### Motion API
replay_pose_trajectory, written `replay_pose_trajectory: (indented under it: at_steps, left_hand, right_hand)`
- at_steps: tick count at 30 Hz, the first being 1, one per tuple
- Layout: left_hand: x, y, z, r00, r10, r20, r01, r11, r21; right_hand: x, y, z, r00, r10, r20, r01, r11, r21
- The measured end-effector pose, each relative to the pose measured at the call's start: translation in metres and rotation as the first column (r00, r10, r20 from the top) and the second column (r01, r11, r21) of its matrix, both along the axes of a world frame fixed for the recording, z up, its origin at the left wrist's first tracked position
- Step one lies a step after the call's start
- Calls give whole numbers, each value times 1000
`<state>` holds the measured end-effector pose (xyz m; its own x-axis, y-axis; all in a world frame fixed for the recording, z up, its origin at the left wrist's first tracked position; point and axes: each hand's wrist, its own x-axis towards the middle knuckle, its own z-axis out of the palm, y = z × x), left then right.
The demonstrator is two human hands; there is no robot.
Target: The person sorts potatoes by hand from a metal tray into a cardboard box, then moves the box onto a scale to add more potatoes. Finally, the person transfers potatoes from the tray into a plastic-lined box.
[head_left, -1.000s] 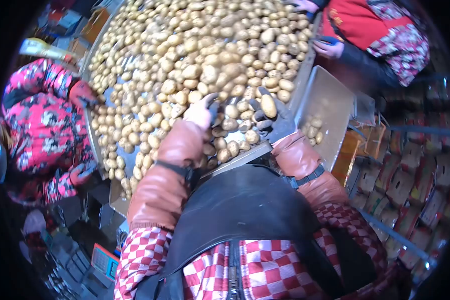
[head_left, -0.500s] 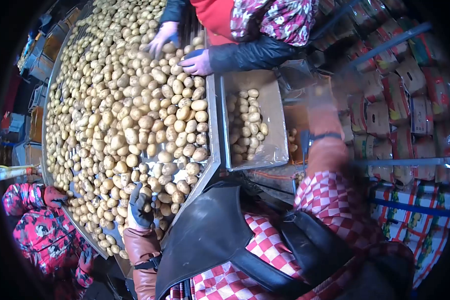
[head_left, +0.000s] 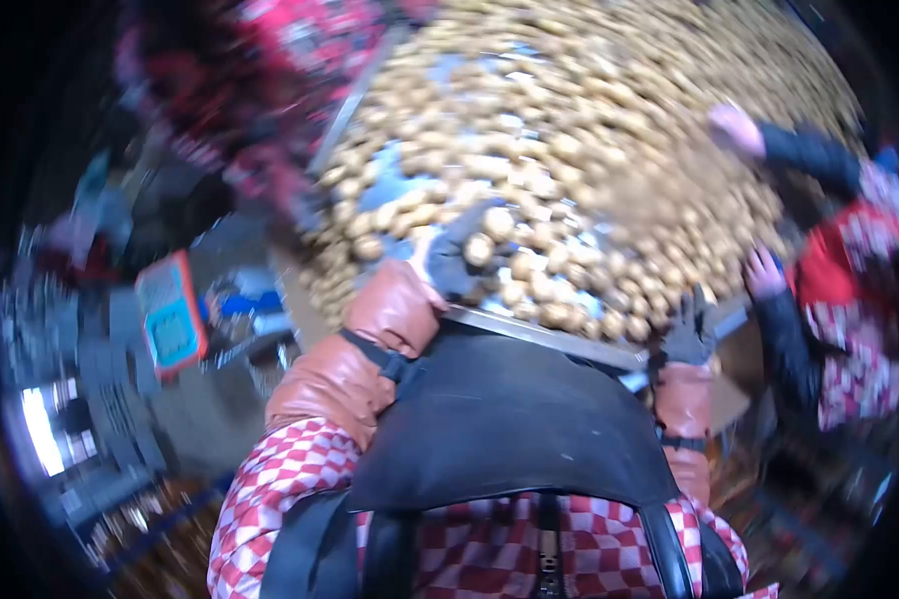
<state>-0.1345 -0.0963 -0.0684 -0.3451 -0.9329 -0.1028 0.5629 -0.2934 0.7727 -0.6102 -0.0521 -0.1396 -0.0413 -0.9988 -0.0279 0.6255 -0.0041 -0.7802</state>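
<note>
Potatoes (head_left: 609, 170) cover a wide metal-edged sorting table in front of me. My left hand (head_left: 451, 262), in a dark glove, is over the near left part of the heap, with its fingers curled about a potato (head_left: 478, 250). At the near right edge, beside the outermost potatoes, is my right hand (head_left: 687, 331), also gloved. Its fingers are spread and nothing shows in them. Motion blur softens much of the heap.
A co-worker (head_left: 839, 270) stands at the right side, one bare hand over the potatoes. Another person in a pink patterned jacket (head_left: 310, 60) is at the far left. An orange-framed scale display (head_left: 172, 314) stands left. The table's metal rim (head_left: 559, 342) runs before my apron.
My view has swung left, bringing the scale display into sight. My right hand has come from the carton side to the table edge. My left hand is still among the potatoes.
</note>
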Motion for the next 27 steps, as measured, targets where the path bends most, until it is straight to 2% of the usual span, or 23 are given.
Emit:
replay_pose_trajectory:
  at_steps: [1,2,3,4,5,7,8,9,11,12,13,14,15,16,17,19,21,22,23,24,25,26,27]
  left_hand:
    - [18,10,-8,921,135,366,48,891,-451]
    - [37,22,0,992,17,122,-3,994,-112]
    - [55,33,9,982,96,-161,-51,964,263]
    - [71,47,7,988,140,-59,-124,967,222]
    - [89,62,7,967,171,-186,-115,954,278]
    - [123,101,6,937,320,-141,-281,929,241]
    - [141,120,3,897,428,-112,-386,881,275]
    - [160,141,4,871,488,-51,-467,857,219]
    - [191,181,-4,746,658,-103,-606,735,303]
    - [204,196,-17,679,722,128,-733,663,150]
    - [216,209,-28,612,768,190,-790,605,101]
    - [228,220,-33,537,805,253,-838,543,51]
    - [239,228,-25,516,840,169,-856,497,142]
    - [248,234,-14,517,854,60,-833,485,267]
    - [255,234,-14,515,855,56,-832,483,274]
    - [269,235,-16,544,832,112,-827,509,237]
    - [276,226,-2,575,802,163,-803,515,301]
    - [280,222,-5,489,807,330,-864,501,54]
    - [287,217,-9,360,810,463,-847,492,-203]
    - [292,214,4,402,827,394,-901,434,8]
    - [298,210,16,395,868,301,-913,336,231]
    - [303,206,29,331,917,222,-876,212,432]
    - [303,201,41,362,905,222,-864,236,444]
  right_hand:
    - [20,-18,-6,981,-45,-190,34,997,-62]
    - [40,-36,-12,923,-111,-369,69,990,-124]
    - [51,-51,-3,978,39,-204,-44,999,-19]
    - [64,-68,8,987,158,-25,-155,984,86]
    - [77,-82,15,884,300,359,-365,922,128]
    - [115,-94,24,840,446,310,-511,842,172]
    - [145,-95,39,839,462,286,-526,823,212]
    - [172,-96,51,839,476,265,-537,805,254]
    - [222,-90,68,854,469,227,-521,774,359]
    - [246,-88,76,863,459,209,-503,753,425]
    - [248,-94,62,786,597,164,-608,695,384]
    - [268,-89,71,752,637,170,-647,664,375]
    - [293,-84,79,718,674,175,-682,632,367]
    - [310,-80,80,763,639,99,-603,648,465]
    - [323,-74,78,758,652,10,-582,670,460]
    - [348,-63,83,768,639,-29,-527,658,538]
    - [357,-56,77,764,645,-30,-525,647,553]
    - [363,-52,80,765,643,-34,-518,646,561]
    - [366,-48,83,767,640,-37,-511,646,568]
    - [360,-49,74,738,674,-11,-569,632,526]
    - [360,-45,73,752,659,-18,-551,643,532]
    - [358,-42,74,751,660,11,-561,630,537]
    - [354,-40,79,754,656,35,-567,623,539]
